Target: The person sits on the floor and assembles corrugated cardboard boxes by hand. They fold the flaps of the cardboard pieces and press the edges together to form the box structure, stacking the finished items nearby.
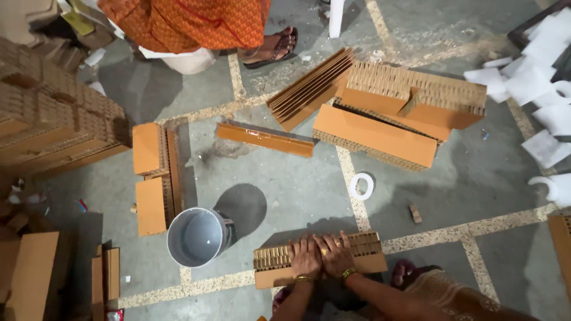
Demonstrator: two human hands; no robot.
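I'm pressing both hands down, side by side, on a brown honeycomb cardboard block [318, 259] lying on the grey concrete floor [285, 178] right in front of me. My left hand [305, 257] is lying flat w/ fingers spread on top; my right hand [336, 252] is doing the same just beside it, thumbs touching, neither one curled round the block as far as I can make out. A grey plastic bucket [197, 236] is standing near the block's left end. A white tape roll [360, 185] is lying beyond it, and further off stacks of similar orange-faced cardboard blocks [386, 119] are sitting. Another person's sandalled foot [270, 47] is showing at the top edge.
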